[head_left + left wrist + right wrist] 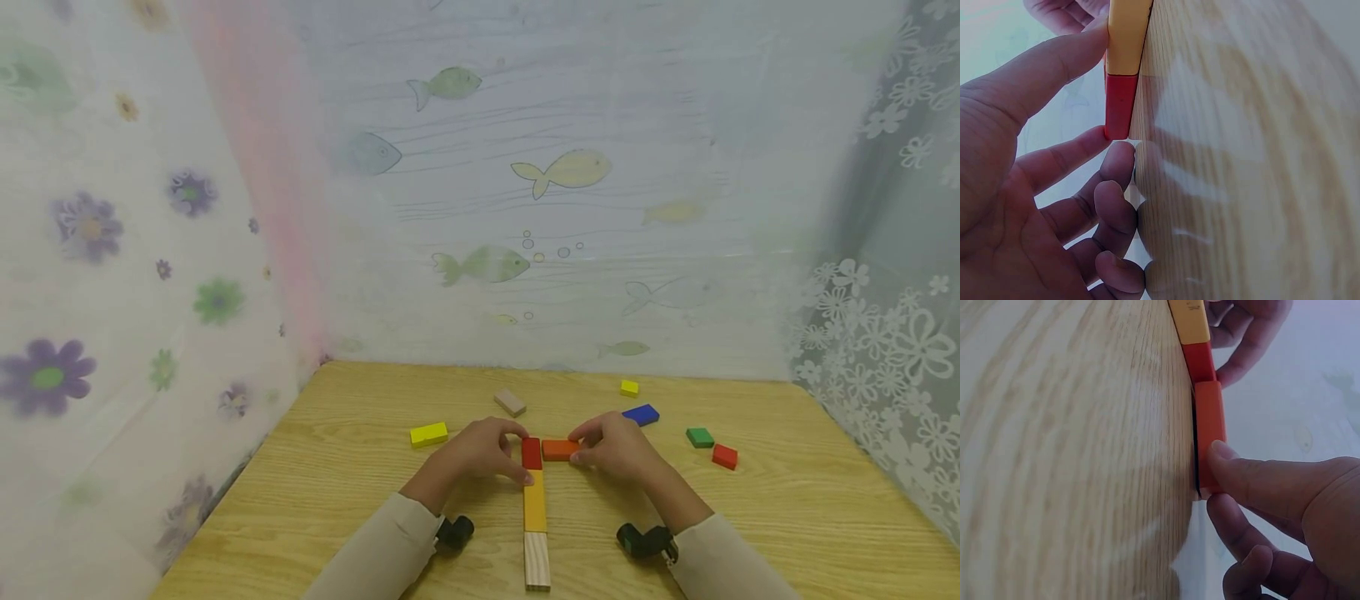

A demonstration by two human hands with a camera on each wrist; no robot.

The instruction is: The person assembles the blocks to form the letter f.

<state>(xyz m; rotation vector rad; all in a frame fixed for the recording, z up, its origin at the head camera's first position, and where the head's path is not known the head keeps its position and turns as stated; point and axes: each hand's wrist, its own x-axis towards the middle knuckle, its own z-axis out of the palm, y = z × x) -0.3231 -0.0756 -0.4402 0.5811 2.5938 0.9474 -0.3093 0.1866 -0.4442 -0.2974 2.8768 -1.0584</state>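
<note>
A row of blocks runs away from me: a plain wooden block [536,560], a yellow-orange block [534,504] and a red block [531,454] at the far end. My left hand [480,450] steadies that end, its index fingertip at the red block's far edge and its thumb on the yellow-orange block near the joint. From the other side my right hand [618,450] pinches an orange block [1210,419] between thumb and fingers. This block lies crosswise, its left end right beside the red block, on the wooden table [337,508].
Loose blocks lie around the hands: a yellow block [428,435] on the left, a pale wooden block [510,403] behind, then a blue block [642,415], a small yellow block [629,388], a green block [701,437] and a small red block [724,457] on the right.
</note>
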